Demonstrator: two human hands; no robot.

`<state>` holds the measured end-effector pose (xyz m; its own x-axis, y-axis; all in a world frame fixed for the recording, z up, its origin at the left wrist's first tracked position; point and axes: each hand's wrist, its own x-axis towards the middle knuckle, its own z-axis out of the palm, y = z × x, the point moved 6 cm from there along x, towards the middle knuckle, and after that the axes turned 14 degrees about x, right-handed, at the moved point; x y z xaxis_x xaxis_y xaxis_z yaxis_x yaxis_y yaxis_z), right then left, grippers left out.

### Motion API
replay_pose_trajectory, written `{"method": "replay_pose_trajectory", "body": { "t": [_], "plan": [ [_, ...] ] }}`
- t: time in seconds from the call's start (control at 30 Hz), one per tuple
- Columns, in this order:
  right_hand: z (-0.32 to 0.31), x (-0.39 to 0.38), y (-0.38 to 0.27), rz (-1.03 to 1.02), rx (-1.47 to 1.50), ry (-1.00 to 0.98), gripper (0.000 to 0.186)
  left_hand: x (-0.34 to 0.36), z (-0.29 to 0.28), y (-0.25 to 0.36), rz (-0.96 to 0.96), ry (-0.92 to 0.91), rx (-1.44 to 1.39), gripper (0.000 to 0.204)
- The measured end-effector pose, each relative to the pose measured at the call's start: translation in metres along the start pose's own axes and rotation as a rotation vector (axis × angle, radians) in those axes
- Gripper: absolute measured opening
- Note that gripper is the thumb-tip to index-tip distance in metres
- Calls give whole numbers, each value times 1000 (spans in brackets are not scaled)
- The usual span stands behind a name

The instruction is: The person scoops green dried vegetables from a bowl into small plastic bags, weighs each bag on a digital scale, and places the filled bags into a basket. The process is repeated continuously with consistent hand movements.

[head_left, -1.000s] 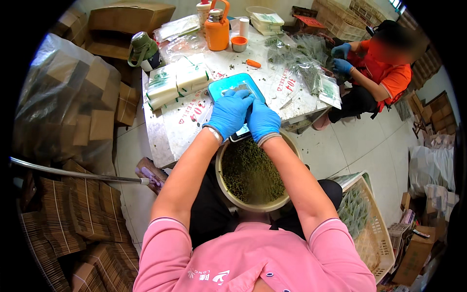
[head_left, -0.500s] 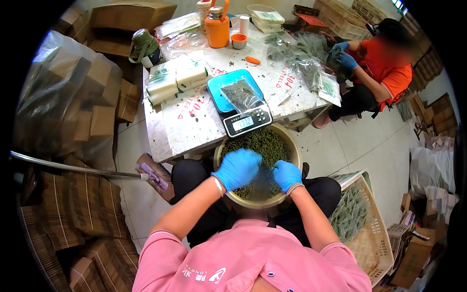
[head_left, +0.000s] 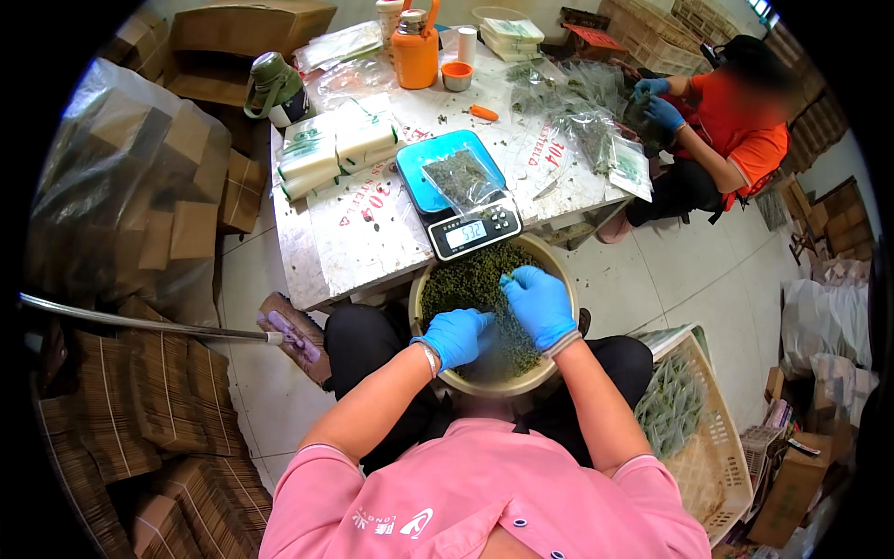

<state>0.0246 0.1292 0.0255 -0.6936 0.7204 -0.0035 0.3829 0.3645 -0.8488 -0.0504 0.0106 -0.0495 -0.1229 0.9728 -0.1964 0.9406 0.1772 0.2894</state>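
A round cream basin [head_left: 418,296] full of small dark-green, peppercorn-like grains [head_left: 464,279] stands between my knees. My left hand [head_left: 456,337], in a blue glove, is closed low over the grains at the basin's left side. At the right, my gloved right hand [head_left: 538,303] has its fingers pinched together over the grains. A hazy, see-through patch lies between the hands; I cannot tell what they hold. Just beyond the basin, a digital scale [head_left: 472,230] with a blue pan carries a clear bag of green grains [head_left: 461,180].
The white table [head_left: 326,252] bears stacked packing bags [head_left: 337,144], an orange flask [head_left: 415,56], a cup [head_left: 456,76] and a green bottle [head_left: 276,91]. Another person [head_left: 722,140] handles bags at its right. A crate [head_left: 717,419] of filled bags sits at my right; cardboard stacks [head_left: 158,410] stand left.
My right hand has moved up and away from me, over the basin's right part. My left hand has come lower and nearer. The scale's display shows a different reading.
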Motion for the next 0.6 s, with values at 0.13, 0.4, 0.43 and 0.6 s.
{"method": "replay_pose_trajectory", "body": {
  "t": [0.13,0.4,0.43,0.6],
  "plan": [
    [8,13,-5,-84,-278,-145,18,0,-2,0,-35,-80,45,41],
    [-7,92,-91,-704,-512,253,14,-11,-166,-38,-123,1041,-100,57],
    [0,105,-96,-812,-578,222,14,-5,-168,-45,-111,996,-101,68],
    [-20,94,-169,-389,-595,-278,17,-37,-198,-33,-125,1077,13,80]
  ]
}}
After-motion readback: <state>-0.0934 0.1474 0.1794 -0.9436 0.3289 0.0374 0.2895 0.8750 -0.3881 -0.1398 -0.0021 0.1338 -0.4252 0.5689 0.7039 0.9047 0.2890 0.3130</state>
